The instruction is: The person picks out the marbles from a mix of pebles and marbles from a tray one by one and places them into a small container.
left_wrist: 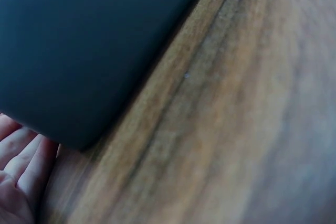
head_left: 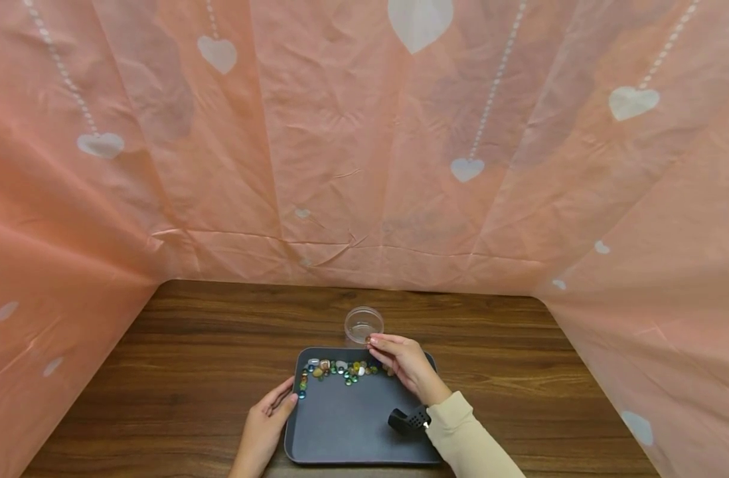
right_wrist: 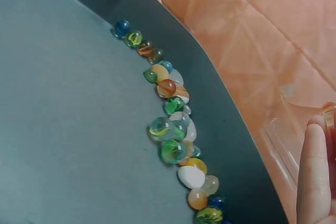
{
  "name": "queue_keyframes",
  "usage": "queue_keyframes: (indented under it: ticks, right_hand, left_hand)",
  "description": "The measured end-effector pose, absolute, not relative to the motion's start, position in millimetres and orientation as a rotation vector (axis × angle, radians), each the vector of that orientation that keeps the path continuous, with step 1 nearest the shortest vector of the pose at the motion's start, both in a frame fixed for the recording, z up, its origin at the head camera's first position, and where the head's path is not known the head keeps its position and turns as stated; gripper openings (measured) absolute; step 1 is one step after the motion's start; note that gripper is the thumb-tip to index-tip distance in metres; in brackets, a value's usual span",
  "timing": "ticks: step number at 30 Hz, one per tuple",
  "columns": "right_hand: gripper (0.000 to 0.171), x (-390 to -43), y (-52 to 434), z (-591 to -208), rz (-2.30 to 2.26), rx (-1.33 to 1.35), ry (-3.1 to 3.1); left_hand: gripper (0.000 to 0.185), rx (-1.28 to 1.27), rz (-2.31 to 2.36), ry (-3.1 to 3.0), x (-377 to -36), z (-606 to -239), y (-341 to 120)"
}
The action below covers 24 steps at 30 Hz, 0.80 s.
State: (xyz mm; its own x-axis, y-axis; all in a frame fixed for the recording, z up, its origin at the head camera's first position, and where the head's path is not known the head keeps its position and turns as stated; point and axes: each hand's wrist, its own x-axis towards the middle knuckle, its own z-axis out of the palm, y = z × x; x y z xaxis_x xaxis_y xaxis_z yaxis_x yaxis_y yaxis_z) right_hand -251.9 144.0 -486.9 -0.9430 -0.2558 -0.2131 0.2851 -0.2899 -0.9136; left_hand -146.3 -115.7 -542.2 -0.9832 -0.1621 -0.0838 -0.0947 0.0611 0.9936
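Observation:
A dark grey tray (head_left: pixel 352 431) lies on the wooden table (head_left: pixel 191 372). Several glass marbles and pebbles (head_left: pixel 340 369) line its far edge, seen close in the right wrist view as a row of marbles (right_wrist: pixel 173 129). A clear plastic cup (head_left: pixel 364 324) stands just behind the tray. My right hand (head_left: pixel 372 341) pinches a small orange marble (head_left: pixel 368 339) at the cup's near rim; one fingertip (right_wrist: pixel 313 166) and that marble (right_wrist: pixel 329 113) show beside the cup (right_wrist: pixel 286 148). My left hand (head_left: pixel 283 398) rests with straight fingers (left_wrist: pixel 23 156) against the tray's left edge (left_wrist: pixel 79 61).
Pink plastic sheeting with white hearts (head_left: pixel 364 146) walls in the table at the back and both sides. Bare wood (left_wrist: pixel 236 129) lies left and right of the tray. A black wrist camera (head_left: pixel 409 420) sits on my right wrist over the tray.

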Motion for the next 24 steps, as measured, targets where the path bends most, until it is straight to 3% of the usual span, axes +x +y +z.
queue_keyframes:
  ticks: [6, 12, 18, 24]
  right_hand:
    - [0.037, -260, 139, -478, -2.272, 0.058, 1.765]
    - [0.024, -271, 131, -464, -2.108, 0.053, 2.181]
    - [0.009, -281, 122, -454, -1.611, -0.2, 2.784]
    - [0.006, -283, 116, -453, -1.337, -0.484, 2.989]
  left_hand:
    - [0.049, 0.273, -2.104, -2.245, -146, -542, -115]
    - [0.048, 0.27, -2.114, -2.233, -146, -543, -115]
    - [0.048, 0.272, -2.119, -2.227, -146, -543, -116]
    - [0.048, 0.269, -2.114, -2.238, -146, -543, -115]
